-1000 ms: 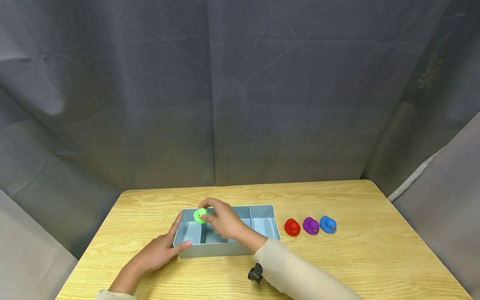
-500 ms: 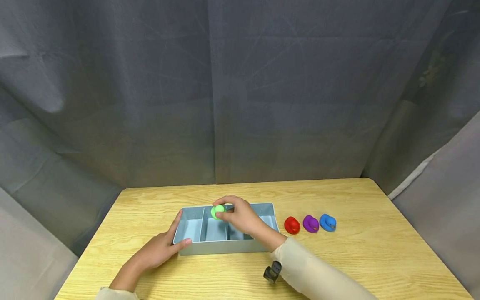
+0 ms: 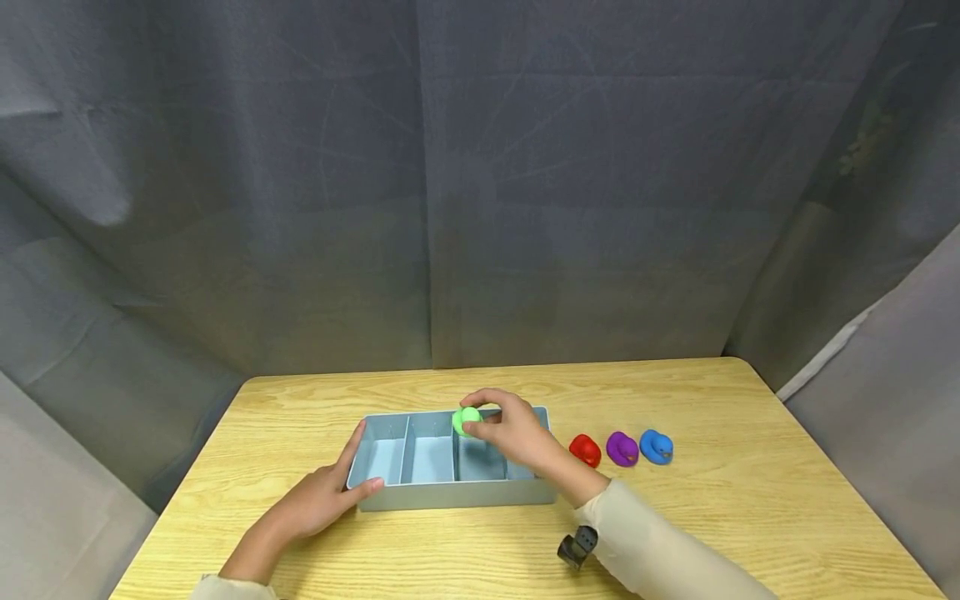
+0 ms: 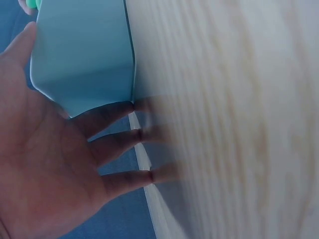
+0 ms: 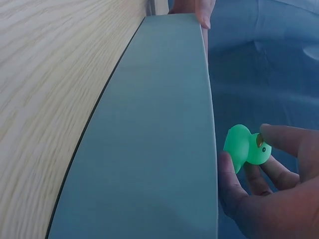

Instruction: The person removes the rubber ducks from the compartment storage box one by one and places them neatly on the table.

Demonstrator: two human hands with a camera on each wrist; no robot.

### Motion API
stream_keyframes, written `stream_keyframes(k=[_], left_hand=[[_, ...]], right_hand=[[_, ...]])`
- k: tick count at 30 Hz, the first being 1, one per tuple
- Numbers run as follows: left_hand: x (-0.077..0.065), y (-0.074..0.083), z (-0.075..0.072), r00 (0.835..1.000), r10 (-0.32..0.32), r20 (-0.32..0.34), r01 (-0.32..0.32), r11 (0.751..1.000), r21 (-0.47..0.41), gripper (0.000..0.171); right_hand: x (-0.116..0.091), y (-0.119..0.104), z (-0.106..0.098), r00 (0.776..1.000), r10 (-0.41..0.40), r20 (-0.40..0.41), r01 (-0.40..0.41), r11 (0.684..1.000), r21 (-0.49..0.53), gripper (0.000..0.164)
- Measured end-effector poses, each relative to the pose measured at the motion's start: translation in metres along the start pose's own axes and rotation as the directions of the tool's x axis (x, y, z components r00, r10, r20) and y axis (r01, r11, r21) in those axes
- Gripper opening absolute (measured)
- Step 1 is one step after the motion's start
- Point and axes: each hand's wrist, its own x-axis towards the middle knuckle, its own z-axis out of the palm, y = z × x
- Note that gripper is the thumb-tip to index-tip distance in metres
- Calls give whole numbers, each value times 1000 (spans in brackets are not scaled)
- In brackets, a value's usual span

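A light blue-grey divided box (image 3: 457, 497) stands on the table. My left hand (image 3: 322, 500) rests against its left end, thumb on the front rim and straight fingers along the side; in the left wrist view those fingertips reach down to the tabletop. My right hand (image 3: 517, 429) pinches a green rubber duck (image 3: 467, 419) between thumb and fingertips, above the box around its middle divider. The duck (image 5: 241, 147) lies on its side in the right wrist view, at rim height. The compartments to the left hold nothing; my right hand partly covers those on the right.
To the right of the box a red rubber duck (image 3: 585, 450), a purple one (image 3: 622, 448) and a blue one (image 3: 656, 447) sit in a row. Grey curtains (image 3: 427, 208) enclose the wooden table (image 3: 712, 517) at the back and sides.
My right hand has carried the green duck rightward over the box, from the leftmost divider to the middle one. The left hand and the other ducks have stayed put.
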Motion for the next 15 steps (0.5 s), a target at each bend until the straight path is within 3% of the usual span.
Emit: stream_keyframes(k=[15], left_hand=[[-1, 0, 1, 1000, -4, -7, 4, 1000, -1, 94]], right_hand=[[-17, 15, -33, 996, 3, -91, -12, 995, -98, 28]])
